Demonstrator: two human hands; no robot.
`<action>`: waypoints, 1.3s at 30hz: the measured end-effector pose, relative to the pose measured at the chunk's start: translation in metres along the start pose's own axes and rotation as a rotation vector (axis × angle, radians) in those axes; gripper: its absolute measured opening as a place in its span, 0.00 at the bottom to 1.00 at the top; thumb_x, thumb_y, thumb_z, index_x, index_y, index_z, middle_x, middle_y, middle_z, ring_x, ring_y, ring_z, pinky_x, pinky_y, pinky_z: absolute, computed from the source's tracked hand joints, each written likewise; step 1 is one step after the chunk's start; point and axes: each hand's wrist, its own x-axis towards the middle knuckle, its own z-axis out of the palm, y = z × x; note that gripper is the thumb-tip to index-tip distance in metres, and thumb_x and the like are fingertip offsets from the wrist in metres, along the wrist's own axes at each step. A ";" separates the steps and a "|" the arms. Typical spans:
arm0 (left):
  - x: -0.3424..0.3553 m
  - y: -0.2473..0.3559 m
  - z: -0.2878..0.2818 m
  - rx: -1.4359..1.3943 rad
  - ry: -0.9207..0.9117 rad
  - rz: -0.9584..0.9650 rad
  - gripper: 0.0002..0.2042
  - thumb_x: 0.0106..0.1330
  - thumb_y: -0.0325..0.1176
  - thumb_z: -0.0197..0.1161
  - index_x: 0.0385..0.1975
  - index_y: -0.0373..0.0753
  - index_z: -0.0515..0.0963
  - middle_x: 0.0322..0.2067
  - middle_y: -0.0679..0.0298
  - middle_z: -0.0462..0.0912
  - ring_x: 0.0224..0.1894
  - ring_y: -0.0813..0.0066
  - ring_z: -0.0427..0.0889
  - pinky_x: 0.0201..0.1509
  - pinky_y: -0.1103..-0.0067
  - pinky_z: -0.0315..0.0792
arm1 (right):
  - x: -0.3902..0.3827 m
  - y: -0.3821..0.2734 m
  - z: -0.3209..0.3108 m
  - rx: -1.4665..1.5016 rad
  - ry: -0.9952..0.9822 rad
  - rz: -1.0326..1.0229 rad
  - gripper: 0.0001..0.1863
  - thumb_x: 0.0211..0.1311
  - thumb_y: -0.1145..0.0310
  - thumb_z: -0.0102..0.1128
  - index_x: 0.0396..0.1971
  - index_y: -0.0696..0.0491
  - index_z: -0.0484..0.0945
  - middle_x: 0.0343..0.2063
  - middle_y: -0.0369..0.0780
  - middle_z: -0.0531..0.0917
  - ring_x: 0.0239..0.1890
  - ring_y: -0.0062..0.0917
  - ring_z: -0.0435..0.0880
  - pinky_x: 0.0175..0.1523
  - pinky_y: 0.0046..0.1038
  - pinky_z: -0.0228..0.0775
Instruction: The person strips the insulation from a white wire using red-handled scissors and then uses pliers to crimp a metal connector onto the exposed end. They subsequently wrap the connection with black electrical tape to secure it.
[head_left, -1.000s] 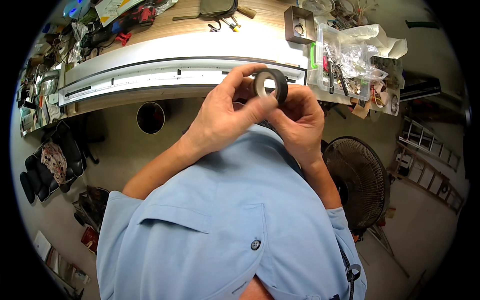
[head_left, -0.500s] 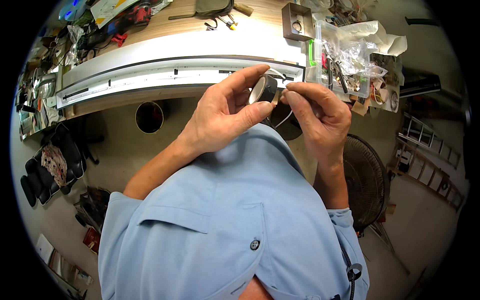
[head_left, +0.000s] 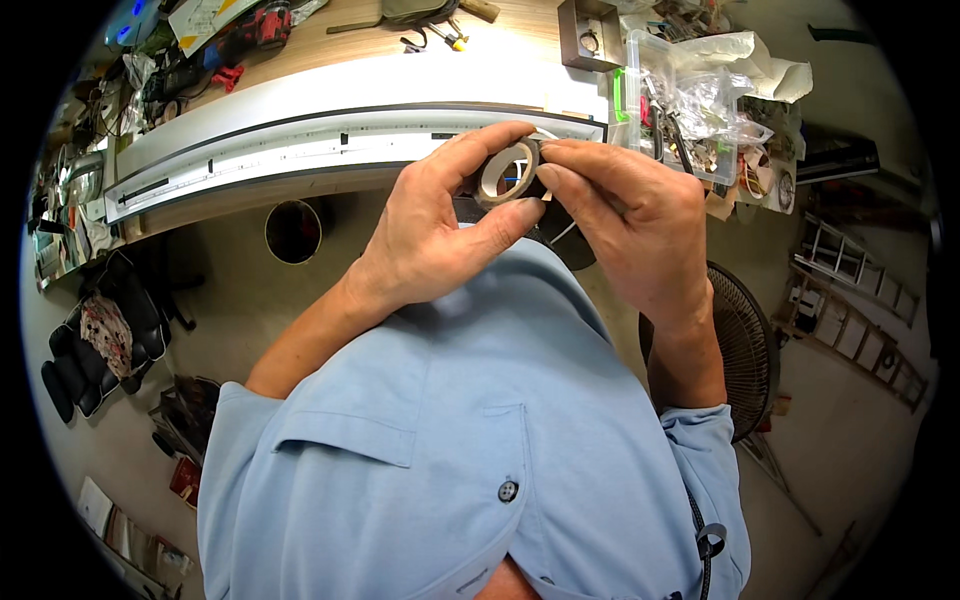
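Observation:
My left hand (head_left: 435,235) grips a small roll of dark tape (head_left: 508,172) between thumb and fingers, its pale cardboard core facing me. My right hand (head_left: 635,225) pinches the roll's right edge with thumb and forefinger. Both hands are raised in front of my light blue shirt, just before the front edge of a wooden workbench (head_left: 330,50). A long white rail with a dark strip (head_left: 330,140) lies along the bench right behind the roll.
Clear plastic bags and a small parts box (head_left: 700,95) crowd the bench's right end. A red power tool (head_left: 262,25) lies at the back left. A floor fan (head_left: 745,345) stands to my right, a round bin (head_left: 293,231) under the bench, a ladder (head_left: 850,325) at far right.
The hands have turned the roll so its pale core faces me. The right fingers have shifted onto the roll's right edge.

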 end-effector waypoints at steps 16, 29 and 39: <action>0.000 -0.004 -0.002 -0.046 -0.002 -0.010 0.31 0.69 0.34 0.69 0.69 0.29 0.66 0.55 0.59 0.79 0.57 0.75 0.77 0.64 0.77 0.70 | -0.002 0.002 0.009 0.000 0.046 0.057 0.05 0.64 0.76 0.68 0.39 0.59 0.86 0.31 0.43 0.89 0.27 0.25 0.88 0.31 0.25 0.78; 0.002 0.000 0.000 0.060 -0.018 -0.013 0.30 0.67 0.30 0.68 0.69 0.30 0.67 0.53 0.61 0.79 0.53 0.78 0.77 0.58 0.80 0.73 | -0.017 0.009 0.006 0.069 0.070 0.031 0.09 0.61 0.75 0.71 0.41 0.59 0.86 0.37 0.45 0.90 0.36 0.30 0.91 0.40 0.26 0.85; 0.003 -0.005 0.005 0.205 -0.042 0.041 0.31 0.67 0.31 0.70 0.68 0.30 0.68 0.55 0.60 0.78 0.56 0.76 0.77 0.63 0.78 0.70 | -0.027 0.017 0.015 -0.038 0.143 -0.043 0.07 0.63 0.77 0.69 0.40 0.58 0.84 0.33 0.45 0.88 0.30 0.32 0.89 0.34 0.28 0.81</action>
